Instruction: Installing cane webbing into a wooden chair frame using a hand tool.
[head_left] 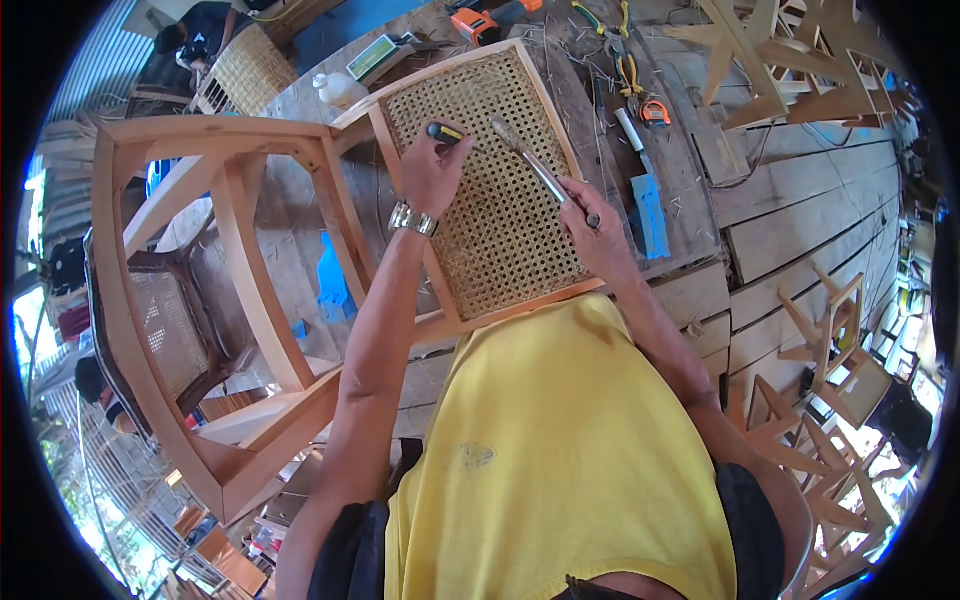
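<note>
A chair's wooden frame lies on its side on the worktable, with a woven cane panel (490, 215) set in its rectangular part below my hands. My left hand (432, 178), wearing a metal watch, is closed around a black-and-yellow tool handle (444, 132) over the panel's left side. The working end of that tool is hidden. My right hand (596, 228) grips what looks like a hammer (540, 172), its silvery shaft slanting up and left over the cane. Its worn head lies above the weave, apart from the left hand's tool; whether it touches the cane, I cannot tell.
The chair's open wooden frame (240, 265) stretches left. On the table (690, 190) lie pliers (627, 72), a tape measure (655, 113), a knife (630, 130), blue scraps (650, 215), a white bottle (340, 90) and an orange power tool (482, 25). More wooden frames (790, 60) stand right.
</note>
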